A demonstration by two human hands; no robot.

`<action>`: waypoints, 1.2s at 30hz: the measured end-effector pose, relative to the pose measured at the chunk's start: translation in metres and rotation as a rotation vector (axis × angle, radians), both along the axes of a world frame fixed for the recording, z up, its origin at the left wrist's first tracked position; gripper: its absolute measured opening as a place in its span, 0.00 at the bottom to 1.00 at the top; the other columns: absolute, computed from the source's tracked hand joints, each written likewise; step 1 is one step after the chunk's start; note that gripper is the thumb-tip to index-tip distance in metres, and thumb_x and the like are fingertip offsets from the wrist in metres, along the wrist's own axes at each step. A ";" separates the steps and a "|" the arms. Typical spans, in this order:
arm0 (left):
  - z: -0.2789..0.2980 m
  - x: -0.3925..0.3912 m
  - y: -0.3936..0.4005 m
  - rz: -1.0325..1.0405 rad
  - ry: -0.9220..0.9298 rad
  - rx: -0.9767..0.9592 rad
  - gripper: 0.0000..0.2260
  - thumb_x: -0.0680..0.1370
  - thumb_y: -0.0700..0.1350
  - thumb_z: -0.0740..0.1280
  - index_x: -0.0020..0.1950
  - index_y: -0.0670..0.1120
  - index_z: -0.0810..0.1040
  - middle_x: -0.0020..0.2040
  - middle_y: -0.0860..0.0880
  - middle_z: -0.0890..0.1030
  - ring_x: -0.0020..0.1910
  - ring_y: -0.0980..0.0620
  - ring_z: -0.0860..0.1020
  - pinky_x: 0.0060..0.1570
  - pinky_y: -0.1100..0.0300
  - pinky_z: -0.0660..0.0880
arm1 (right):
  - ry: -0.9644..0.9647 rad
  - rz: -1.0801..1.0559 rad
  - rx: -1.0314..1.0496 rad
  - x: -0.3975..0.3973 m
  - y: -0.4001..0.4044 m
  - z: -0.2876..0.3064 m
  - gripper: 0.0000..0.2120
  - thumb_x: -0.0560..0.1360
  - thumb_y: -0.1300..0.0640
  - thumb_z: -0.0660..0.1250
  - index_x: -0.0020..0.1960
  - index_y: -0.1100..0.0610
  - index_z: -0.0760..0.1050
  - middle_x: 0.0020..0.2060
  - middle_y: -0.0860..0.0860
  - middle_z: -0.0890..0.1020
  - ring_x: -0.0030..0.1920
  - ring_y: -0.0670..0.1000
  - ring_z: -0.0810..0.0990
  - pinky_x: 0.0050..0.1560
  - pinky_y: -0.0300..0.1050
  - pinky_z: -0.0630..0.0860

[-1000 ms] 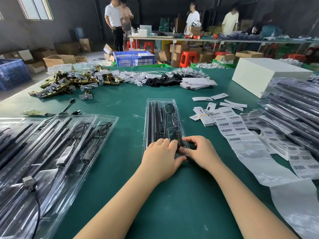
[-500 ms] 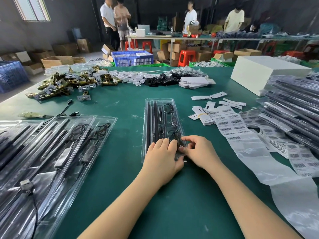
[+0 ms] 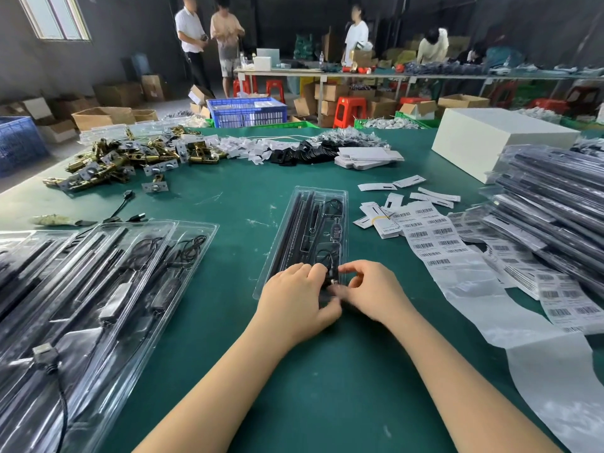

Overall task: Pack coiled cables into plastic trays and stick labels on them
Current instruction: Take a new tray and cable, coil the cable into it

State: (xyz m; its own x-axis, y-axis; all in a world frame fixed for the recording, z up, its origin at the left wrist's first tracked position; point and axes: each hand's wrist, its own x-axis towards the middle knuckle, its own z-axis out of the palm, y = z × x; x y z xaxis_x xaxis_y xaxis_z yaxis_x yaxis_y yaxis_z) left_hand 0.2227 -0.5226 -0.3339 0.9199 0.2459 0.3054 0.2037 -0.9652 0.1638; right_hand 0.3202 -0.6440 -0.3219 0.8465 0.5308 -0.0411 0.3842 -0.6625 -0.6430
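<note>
Right hand [image 3: 367, 289]: fingers now curled, pinching the cable end [image 3: 331, 278], formerly flatter. Left hand [image 3: 295, 299]: thumb now meets the right fingertips.

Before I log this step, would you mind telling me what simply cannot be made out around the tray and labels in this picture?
Head view only:
- Near end of the clear tray: covered by the left hand and right hand.
- What the fingers pinch: blurred by motion, only a dark cable end shows.
- Print on the barcode labels: too small to read.
- Tray stack on the right: cut off by the frame edge.
</note>
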 end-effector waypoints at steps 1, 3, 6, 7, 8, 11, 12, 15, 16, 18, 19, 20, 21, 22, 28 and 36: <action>-0.001 0.001 -0.001 0.011 0.002 0.011 0.17 0.74 0.60 0.58 0.53 0.48 0.71 0.49 0.53 0.78 0.54 0.52 0.74 0.48 0.59 0.69 | 0.036 0.033 0.017 0.003 -0.002 0.002 0.14 0.69 0.45 0.75 0.52 0.41 0.76 0.36 0.43 0.79 0.43 0.48 0.78 0.53 0.47 0.75; -0.002 0.005 -0.005 0.029 0.020 0.042 0.17 0.75 0.61 0.57 0.49 0.48 0.68 0.47 0.51 0.77 0.52 0.50 0.74 0.47 0.57 0.67 | 0.095 0.090 0.060 0.008 -0.008 0.004 0.13 0.70 0.49 0.75 0.53 0.41 0.78 0.38 0.42 0.81 0.42 0.46 0.79 0.50 0.43 0.75; -0.004 0.008 -0.007 0.034 0.052 0.095 0.17 0.76 0.61 0.57 0.51 0.47 0.68 0.48 0.49 0.77 0.53 0.47 0.74 0.47 0.55 0.66 | 0.119 0.082 0.164 0.014 -0.013 0.002 0.10 0.73 0.57 0.72 0.52 0.46 0.82 0.43 0.41 0.84 0.46 0.41 0.81 0.50 0.33 0.75; -0.004 0.008 -0.007 0.035 0.049 0.097 0.17 0.77 0.60 0.56 0.51 0.47 0.69 0.48 0.48 0.77 0.52 0.46 0.74 0.48 0.55 0.66 | 0.103 0.066 0.189 0.015 -0.014 0.001 0.10 0.73 0.58 0.71 0.53 0.47 0.83 0.45 0.42 0.85 0.47 0.41 0.81 0.49 0.31 0.74; -0.004 0.008 -0.006 0.037 0.040 0.094 0.17 0.77 0.60 0.56 0.51 0.47 0.69 0.48 0.49 0.78 0.52 0.46 0.75 0.48 0.55 0.66 | 0.091 0.054 0.213 0.015 -0.013 -0.001 0.10 0.73 0.59 0.71 0.53 0.48 0.83 0.46 0.43 0.85 0.48 0.41 0.81 0.48 0.29 0.73; -0.003 0.008 -0.002 0.029 0.008 0.080 0.17 0.79 0.59 0.54 0.52 0.46 0.70 0.47 0.50 0.79 0.51 0.47 0.76 0.47 0.55 0.66 | 0.054 0.003 0.277 0.010 -0.007 -0.008 0.07 0.73 0.54 0.73 0.50 0.46 0.83 0.46 0.45 0.85 0.48 0.46 0.82 0.48 0.34 0.75; -0.003 0.008 -0.002 0.023 -0.006 0.076 0.18 0.79 0.59 0.53 0.51 0.46 0.70 0.47 0.50 0.80 0.50 0.47 0.77 0.47 0.55 0.66 | 0.003 -0.020 0.249 0.008 -0.004 -0.011 0.08 0.73 0.50 0.72 0.52 0.46 0.82 0.47 0.45 0.84 0.49 0.48 0.81 0.51 0.39 0.75; -0.001 0.006 -0.002 0.014 -0.066 0.058 0.25 0.76 0.61 0.43 0.51 0.46 0.72 0.45 0.50 0.81 0.47 0.47 0.78 0.42 0.57 0.63 | -0.231 -0.022 0.039 0.001 0.004 -0.020 0.19 0.76 0.44 0.66 0.65 0.46 0.76 0.55 0.49 0.78 0.57 0.54 0.73 0.60 0.49 0.70; -0.001 0.005 -0.002 0.011 -0.087 0.045 0.27 0.74 0.61 0.41 0.51 0.46 0.72 0.45 0.50 0.81 0.47 0.47 0.78 0.41 0.57 0.62 | -0.265 -0.014 0.026 0.000 0.006 -0.022 0.20 0.77 0.44 0.65 0.68 0.46 0.74 0.57 0.50 0.75 0.58 0.55 0.70 0.61 0.49 0.68; -0.001 0.005 -0.001 0.010 -0.108 0.027 0.30 0.72 0.62 0.39 0.52 0.47 0.73 0.46 0.50 0.81 0.47 0.47 0.78 0.41 0.57 0.63 | -0.279 0.008 0.018 -0.001 0.007 -0.023 0.20 0.77 0.45 0.64 0.68 0.45 0.73 0.57 0.51 0.74 0.57 0.56 0.69 0.60 0.48 0.67; -0.001 0.005 0.000 0.010 -0.106 0.023 0.30 0.72 0.62 0.39 0.53 0.47 0.73 0.46 0.50 0.81 0.48 0.47 0.78 0.42 0.57 0.64 | -0.285 0.028 -0.005 0.000 0.006 -0.023 0.19 0.77 0.46 0.64 0.68 0.43 0.73 0.57 0.51 0.74 0.57 0.56 0.68 0.59 0.47 0.67; -0.002 0.006 0.000 0.007 -0.101 0.020 0.30 0.72 0.62 0.39 0.54 0.47 0.73 0.46 0.50 0.81 0.49 0.47 0.78 0.44 0.56 0.65 | -0.293 0.050 -0.033 0.000 0.006 -0.023 0.18 0.77 0.46 0.63 0.67 0.41 0.74 0.56 0.50 0.73 0.56 0.56 0.68 0.58 0.47 0.67; -0.002 0.006 -0.001 0.000 -0.099 0.016 0.31 0.72 0.62 0.39 0.55 0.46 0.73 0.46 0.50 0.81 0.49 0.47 0.78 0.46 0.56 0.66 | -0.301 0.067 -0.056 0.001 0.006 -0.023 0.17 0.78 0.47 0.63 0.66 0.40 0.74 0.56 0.50 0.73 0.56 0.55 0.67 0.58 0.47 0.67; -0.003 0.006 -0.001 -0.005 -0.098 0.012 0.31 0.72 0.62 0.39 0.55 0.46 0.73 0.47 0.50 0.81 0.50 0.47 0.78 0.47 0.56 0.67 | -0.312 0.076 -0.070 0.001 0.006 -0.022 0.16 0.78 0.47 0.63 0.65 0.40 0.76 0.55 0.50 0.73 0.56 0.55 0.67 0.57 0.47 0.67; -0.001 0.005 -0.002 0.018 -0.050 0.033 0.32 0.72 0.63 0.38 0.55 0.47 0.73 0.48 0.51 0.81 0.51 0.49 0.78 0.49 0.56 0.69 | -0.290 0.029 -0.035 0.001 0.006 -0.019 0.13 0.80 0.46 0.60 0.58 0.45 0.81 0.53 0.50 0.75 0.56 0.55 0.68 0.52 0.45 0.67; -0.004 0.005 -0.002 0.015 0.004 0.066 0.18 0.79 0.60 0.53 0.55 0.47 0.71 0.50 0.51 0.79 0.53 0.49 0.76 0.50 0.57 0.67 | -0.170 -0.088 0.231 0.003 0.006 -0.019 0.05 0.72 0.48 0.73 0.45 0.47 0.84 0.44 0.47 0.85 0.48 0.51 0.81 0.49 0.47 0.77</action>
